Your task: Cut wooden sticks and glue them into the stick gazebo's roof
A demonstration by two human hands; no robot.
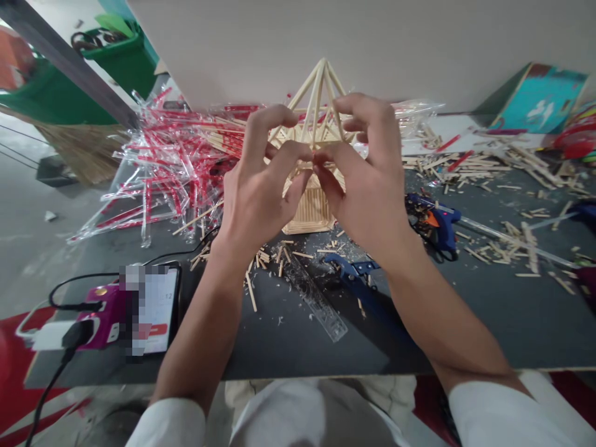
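Observation:
A small model house built of wooden sticks (310, 210) stands on the dark table, with a pointed roof frame of bare sticks (318, 87) on top. My left hand (263, 171) is at its left front, thumb and index finger pinched together. From the right, my right hand (370, 167) pinches at the same spot, its fingertips meeting those of the left at the roof's lower front edge. Whatever lies between the fingertips is too small and covered to make out. My other fingers curl around the roof sticks on both sides; whether they touch them I cannot tell.
Red-and-clear plastic wrappers (162, 161) heap at the left. A clear ruler (321, 301) and a blue-handled cutting tool (351, 273) lie in front. A blue glue gun (444, 231) and stick offcuts (505, 248) are at right. A phone (162, 310) sits beside a purple power adapter (100, 316).

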